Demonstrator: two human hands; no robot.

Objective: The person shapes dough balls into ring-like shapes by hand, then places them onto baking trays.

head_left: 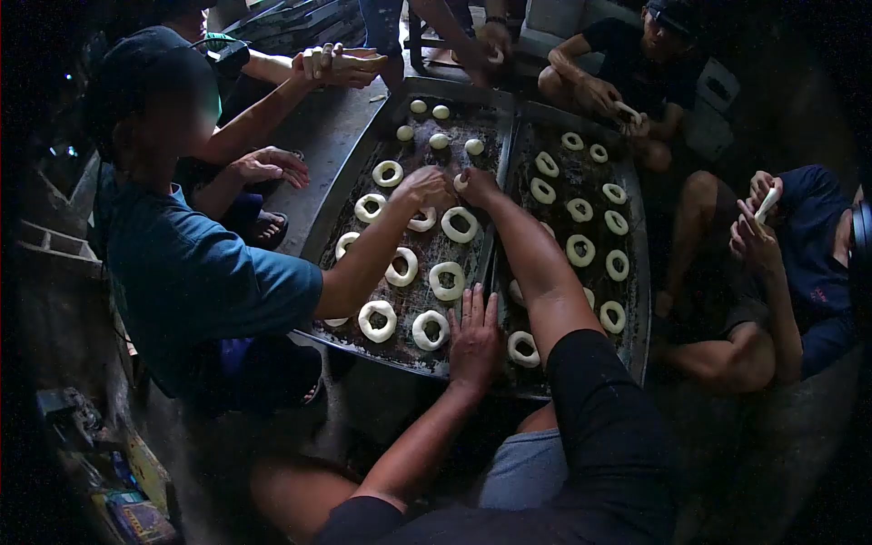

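Note:
My left hand lies with fingers spread at the near edge of the left metal tray, just right of a dough ring. My right hand reaches to the seam between the two trays, its fingers closed on a small pale dough piece. Beside it, a co-worker's hand reaches over the left tray. Rows of dough rings lie on both trays, and several round dough balls sit at the far end of the left one.
A person in a teal shirt sits at the left. Two people at the right hold dough above their laps, and others are at the far side. Boxes and books lie at the lower left.

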